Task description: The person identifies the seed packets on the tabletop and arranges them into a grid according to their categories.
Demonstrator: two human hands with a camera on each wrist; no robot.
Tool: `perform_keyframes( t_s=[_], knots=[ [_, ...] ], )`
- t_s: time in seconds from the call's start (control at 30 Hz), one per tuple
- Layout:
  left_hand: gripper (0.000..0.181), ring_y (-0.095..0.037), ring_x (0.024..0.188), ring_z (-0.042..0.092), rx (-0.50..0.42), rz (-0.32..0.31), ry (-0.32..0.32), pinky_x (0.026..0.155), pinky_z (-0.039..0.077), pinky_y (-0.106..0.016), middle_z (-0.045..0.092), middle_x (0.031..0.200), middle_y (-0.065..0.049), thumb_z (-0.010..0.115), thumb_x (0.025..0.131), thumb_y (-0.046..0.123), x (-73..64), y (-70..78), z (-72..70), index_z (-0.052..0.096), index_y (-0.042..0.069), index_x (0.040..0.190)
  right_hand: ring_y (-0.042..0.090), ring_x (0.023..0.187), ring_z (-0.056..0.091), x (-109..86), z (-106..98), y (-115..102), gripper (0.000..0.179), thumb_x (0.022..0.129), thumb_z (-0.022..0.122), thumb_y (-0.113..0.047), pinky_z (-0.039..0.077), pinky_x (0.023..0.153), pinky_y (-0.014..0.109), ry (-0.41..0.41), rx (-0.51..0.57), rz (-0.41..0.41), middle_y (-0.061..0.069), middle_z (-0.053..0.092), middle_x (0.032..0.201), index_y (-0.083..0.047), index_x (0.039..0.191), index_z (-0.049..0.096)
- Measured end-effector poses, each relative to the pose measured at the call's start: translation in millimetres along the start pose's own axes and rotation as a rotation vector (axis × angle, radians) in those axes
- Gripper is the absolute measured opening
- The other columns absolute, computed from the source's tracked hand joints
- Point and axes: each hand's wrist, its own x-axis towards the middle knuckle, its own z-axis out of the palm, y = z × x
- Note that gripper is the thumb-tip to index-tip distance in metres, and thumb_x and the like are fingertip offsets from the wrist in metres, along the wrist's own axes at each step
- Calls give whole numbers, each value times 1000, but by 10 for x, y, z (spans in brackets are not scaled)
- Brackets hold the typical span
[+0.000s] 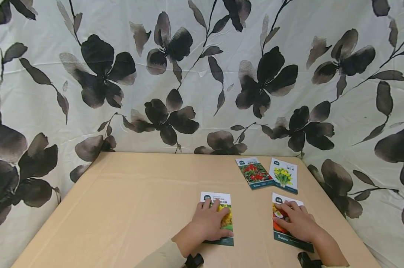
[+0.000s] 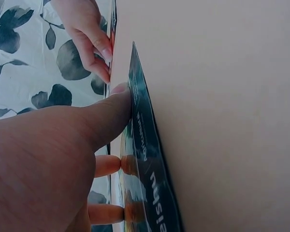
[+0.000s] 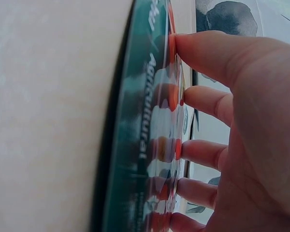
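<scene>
On the light wooden table, my left hand point(image 1: 207, 222) rests on a seed packet point(image 1: 226, 220) with a yellow plant picture and a dark green bottom band. In the left wrist view, the thumb and fingertips touch the face of that packet point(image 2: 146, 125). My right hand point(image 1: 297, 222) lies over another seed packet point(image 1: 282, 238), with red and orange flowers on its front. Spread fingertips press on this packet's glossy face point(image 3: 159, 111) in the right wrist view. Each hand covers part of its packet's picture. Both packets lie flat.
Two more seed packets lie farther back on the right: one with red flower-like shapes point(image 1: 255, 173), its lower corner meeting one with a yellow-flowered plant point(image 1: 284, 176). The table point(image 1: 121, 208) extends left. A floral curtain point(image 1: 208, 89) hangs behind its far edge.
</scene>
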Motion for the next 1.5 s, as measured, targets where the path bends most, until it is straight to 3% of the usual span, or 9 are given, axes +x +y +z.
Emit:
perform_keyframes(
  t_s=[0.87,1.5],
  knots=[
    [72,-35,137,43,-15,-20,4,108,37,-56,47,149,-5,62,83,78,-117,-236,0,52,42,144,41,116,45,-6,-15,-16,72,90,67,-63,45,84,60,5,1,-1,25,47,144,-19,146,56],
    [71,-37,134,45,-24,1,28,105,39,-59,49,148,-8,62,85,76,-238,-422,-22,54,38,144,41,117,44,-8,-2,-26,73,89,67,-64,44,85,61,7,0,10,24,46,144,-20,146,55]
  ],
)
